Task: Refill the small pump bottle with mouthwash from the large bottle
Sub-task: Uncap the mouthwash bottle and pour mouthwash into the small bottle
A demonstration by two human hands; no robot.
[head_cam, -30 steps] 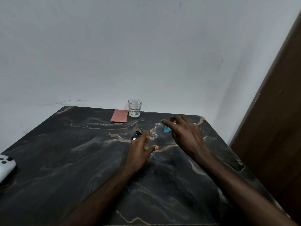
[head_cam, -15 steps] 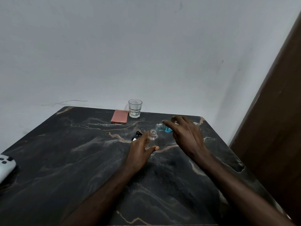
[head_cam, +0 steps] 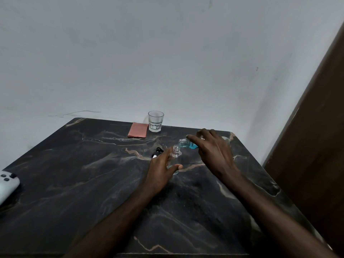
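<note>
The small clear bottle (head_cam: 176, 152) stands upright and uncapped on the dark marble table (head_cam: 93, 183). My left hand (head_cam: 161, 170) is wrapped around its body, thumb in front. My right hand (head_cam: 214, 151) grips the large bottle (head_cam: 187, 143), which holds blue mouthwash and is tipped leftwards, its open mouth just above the small bottle's neck. Most of the large bottle is hidden under my fingers. A black pump top (head_cam: 157, 152) lies on the table just left of my left hand.
A drinking glass (head_cam: 155, 121) with a little water stands at the table's back edge beside a folded pink cloth (head_cam: 138, 129). A white controller (head_cam: 7, 183) rests at the left edge. A brown wooden panel (head_cam: 316, 146) rises on the right.
My right hand has tipped the large bottle further and brought its mouth closer over the small bottle's neck; blue liquid now reaches the large bottle's neck. My left hand has stayed put.
</note>
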